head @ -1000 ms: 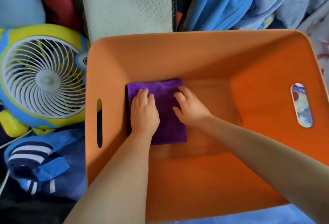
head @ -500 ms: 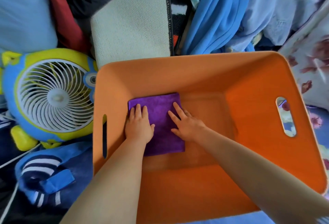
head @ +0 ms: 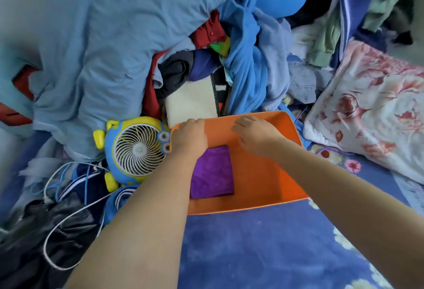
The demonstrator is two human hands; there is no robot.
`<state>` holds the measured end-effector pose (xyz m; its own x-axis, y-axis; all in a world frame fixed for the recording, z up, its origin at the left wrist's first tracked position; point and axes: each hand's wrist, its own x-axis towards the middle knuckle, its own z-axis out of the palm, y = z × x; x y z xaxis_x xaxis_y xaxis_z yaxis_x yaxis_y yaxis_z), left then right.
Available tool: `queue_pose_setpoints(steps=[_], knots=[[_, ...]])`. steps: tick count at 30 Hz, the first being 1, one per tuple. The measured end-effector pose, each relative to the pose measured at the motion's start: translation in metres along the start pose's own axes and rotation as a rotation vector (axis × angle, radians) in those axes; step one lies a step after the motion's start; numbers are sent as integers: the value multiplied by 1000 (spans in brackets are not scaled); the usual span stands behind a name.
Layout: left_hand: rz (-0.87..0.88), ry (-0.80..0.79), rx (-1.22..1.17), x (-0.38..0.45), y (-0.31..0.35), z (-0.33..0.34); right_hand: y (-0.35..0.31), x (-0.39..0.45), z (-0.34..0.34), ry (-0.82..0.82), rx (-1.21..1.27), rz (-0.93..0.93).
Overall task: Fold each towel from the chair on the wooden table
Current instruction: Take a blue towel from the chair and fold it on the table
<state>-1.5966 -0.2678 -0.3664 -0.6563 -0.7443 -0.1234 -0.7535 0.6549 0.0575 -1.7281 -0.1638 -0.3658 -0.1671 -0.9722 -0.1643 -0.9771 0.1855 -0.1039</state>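
A person leans over an orange bin (head: 259,180) sitting on a blue flowered bedsheet (head: 263,249). A folded purple towel (head: 212,174) lies flat on the bin's floor, toward its left side. Both hands are up at the far rim: the left hand (head: 189,136) with fingers curled over the edge, the right hand (head: 254,133) with fingers bent downward at the rim, whether gripping it I cannot tell. Neither touches the towel. A small blue and yellow fan (head: 137,151) sits just left of the bin, a heap of clothes (head: 247,59) beyond, a floral pillow (head: 371,116) to the right.
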Motion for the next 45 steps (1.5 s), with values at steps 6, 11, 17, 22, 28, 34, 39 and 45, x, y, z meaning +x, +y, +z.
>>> queue_pose_setpoints(steps=[6,11,17,22,28,34,39,45], knots=[[92,78,67,-78,40,-102,-16,-96,-103,156,-3,66],[246,150,163,-159,81,-160,-34,-211,-159,219,9,216],[449,183,167,-265,146,-181,-65,-383,-172,414,-40,454],[718,144,159,-363,232,-172,-88,-538,-156,433,-92,772],[1080,222,104,-495,342,-171,-121,-712,-132,454,-109,1149],[1410,252,45,-663,444,-161,-161,-883,-103,520,-112,1471],[1590,256,-11,-794,517,-146,-192,-1014,-84,559,-135,1627],[1704,208,-33,-924,589,-121,-226,-1169,-59,579,-130,1743]])
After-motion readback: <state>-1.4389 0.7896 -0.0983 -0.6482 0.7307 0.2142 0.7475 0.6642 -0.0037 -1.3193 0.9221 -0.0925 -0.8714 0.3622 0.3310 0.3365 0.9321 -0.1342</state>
